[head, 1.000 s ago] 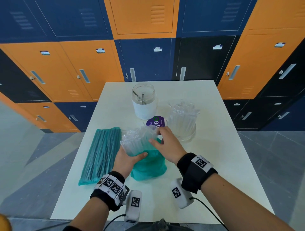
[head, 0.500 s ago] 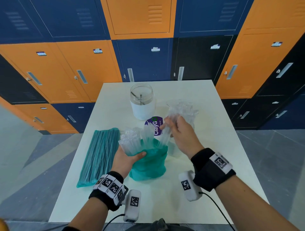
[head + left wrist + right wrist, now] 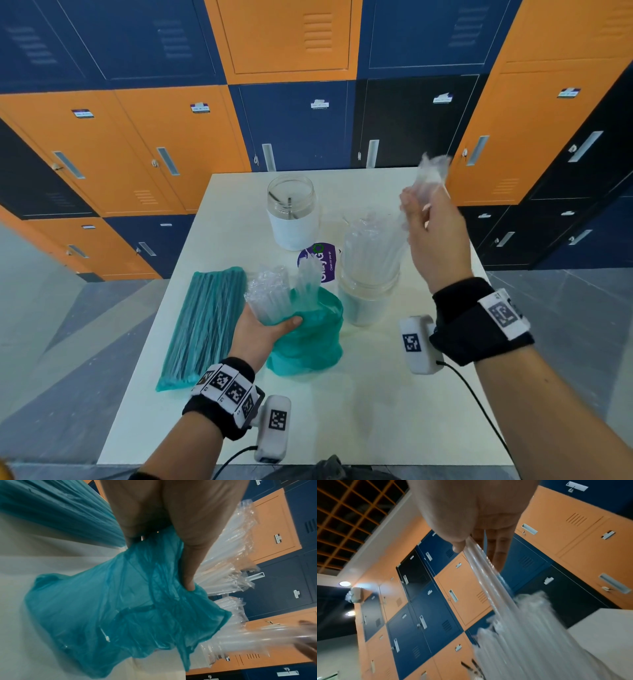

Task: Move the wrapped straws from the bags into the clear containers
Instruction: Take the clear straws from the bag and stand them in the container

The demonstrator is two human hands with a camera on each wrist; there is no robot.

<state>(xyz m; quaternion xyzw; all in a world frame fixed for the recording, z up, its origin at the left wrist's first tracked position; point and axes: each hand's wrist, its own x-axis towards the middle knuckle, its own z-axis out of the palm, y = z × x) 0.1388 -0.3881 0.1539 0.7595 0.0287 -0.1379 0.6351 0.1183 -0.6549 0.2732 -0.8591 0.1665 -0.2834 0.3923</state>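
At centre frame an open bag [image 3: 308, 339] is coloured translucent teal, as is the sealed bag [image 3: 205, 329] at lower left. A white table [image 3: 342, 411] is seen; orange and navy lockers [image 3: 171, 137] are chequered above.

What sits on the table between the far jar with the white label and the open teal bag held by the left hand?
A purple round lid, in the head view.

Bright, even light fills the head view, with lockers [image 3: 171, 144] bowed at the edges; the right wrist view is motion-smeared, with two ceiling lamps [image 3: 345, 583] glowing.
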